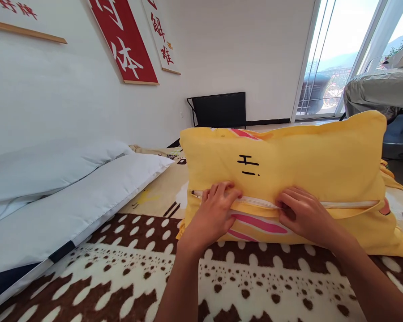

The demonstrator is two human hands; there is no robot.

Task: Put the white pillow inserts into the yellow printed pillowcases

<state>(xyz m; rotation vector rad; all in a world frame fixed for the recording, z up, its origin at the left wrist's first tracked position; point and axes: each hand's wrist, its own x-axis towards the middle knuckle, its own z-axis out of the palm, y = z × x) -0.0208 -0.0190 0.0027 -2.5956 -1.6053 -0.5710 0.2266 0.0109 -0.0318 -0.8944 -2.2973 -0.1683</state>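
Observation:
A plump yellow pillow in a pillowcase [329, 165] stands on its long side, leaning slightly, in front of me. Black "Hi!" lettering and pink shapes are printed on it. Across its lower part runs a white zipper [349, 204], which looks closed, with a dark end at the left. My left hand [215, 212] is closed on the fabric along the zipper's left part, its fingers bent over the zipper line. Further right, my right hand [304, 214] is curled, thumb and fingers pinching the pillowcase at the zipper's middle. Its fingertips are partly hidden.
Two white pillows [97, 192] lie at the left against the wall. Under everything is a brown and cream patterned blanket [235, 286]. Beyond the bed are a black folding panel [220, 109], a glass door [332, 58] and a silver-covered object [379, 89].

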